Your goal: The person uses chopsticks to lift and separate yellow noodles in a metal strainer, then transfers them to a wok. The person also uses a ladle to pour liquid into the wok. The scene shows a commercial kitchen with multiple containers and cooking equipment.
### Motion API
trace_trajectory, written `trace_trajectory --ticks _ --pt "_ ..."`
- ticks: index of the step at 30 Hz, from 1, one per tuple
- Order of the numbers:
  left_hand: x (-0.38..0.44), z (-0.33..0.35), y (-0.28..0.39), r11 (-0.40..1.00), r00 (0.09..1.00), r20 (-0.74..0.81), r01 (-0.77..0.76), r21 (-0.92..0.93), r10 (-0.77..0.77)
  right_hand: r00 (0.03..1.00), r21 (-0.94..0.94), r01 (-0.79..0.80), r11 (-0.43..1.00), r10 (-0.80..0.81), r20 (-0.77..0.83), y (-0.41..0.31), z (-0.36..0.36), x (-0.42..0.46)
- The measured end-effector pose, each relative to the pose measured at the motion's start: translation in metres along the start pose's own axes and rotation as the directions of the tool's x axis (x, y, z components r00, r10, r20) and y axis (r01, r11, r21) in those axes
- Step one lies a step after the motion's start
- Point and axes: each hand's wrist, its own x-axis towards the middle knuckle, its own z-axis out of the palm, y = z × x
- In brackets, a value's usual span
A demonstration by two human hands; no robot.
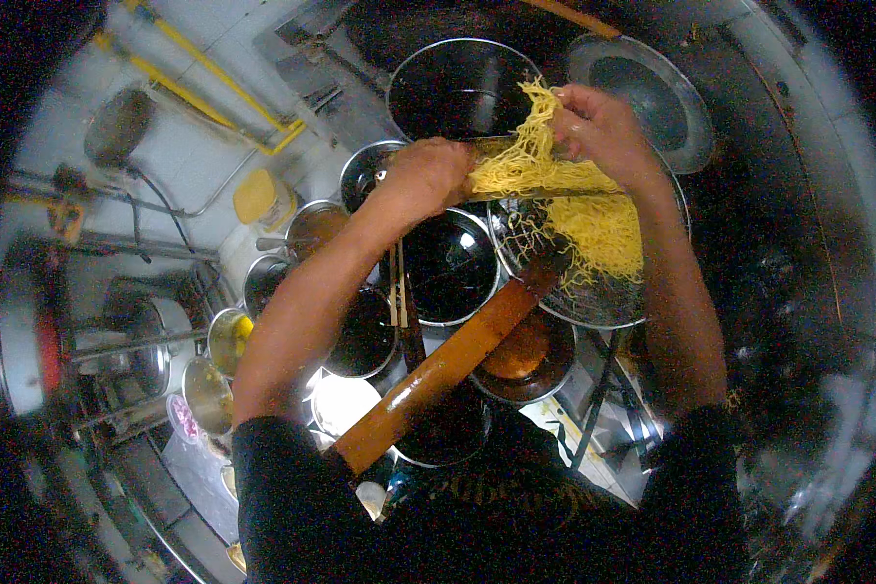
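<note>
My left hand (438, 171) grips the left end of a shallow tray or board (490, 149), whose exact kind I cannot make out. Yellow noodles (540, 175) lie along it. A tangle of strands rises from them to my right hand (602, 124), whose fingers pinch the top. Below is a wide round mesh strainer (591, 310) with more yellow noodles (598, 230) heaped in its right part. Some loose strands hang at its left side. A thick wooden handle (438, 358) slants from the strainer towards my body.
A large dark pot (445, 84) stands beyond my hands, with a metal wok or pan (657, 102) to its right. Several round containers surround my left forearm, one with dark liquid (445, 263). Chopsticks (398, 285) rest nearby. A yellow-lidded tub (259, 197) stands by the wall.
</note>
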Motion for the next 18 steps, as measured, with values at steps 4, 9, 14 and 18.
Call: trace_trajectory --ticks 4,9,14,18 --pt "-0.002 -0.020 -0.004 0.986 0.998 -0.043 0.042 -0.159 -0.050 0.999 -0.005 -0.001 1.000 0.001 -0.044 0.000 -0.016 -0.003" --pt "-0.007 -0.019 -0.002 0.972 0.994 -0.083 0.049 -0.231 -0.070 0.995 0.023 0.028 0.999 -0.025 -0.098 0.006 -0.023 -0.003" --pt "-0.003 -0.017 0.016 0.985 0.992 -0.117 0.022 -0.171 -0.042 0.996 0.064 0.035 0.997 -0.030 -0.081 0.001 -0.021 -0.003" --pt "-0.001 -0.004 0.019 0.998 0.998 -0.003 0.062 -0.029 -0.063 0.999 0.043 0.012 0.999 -0.010 -0.052 0.000 -0.019 -0.003"
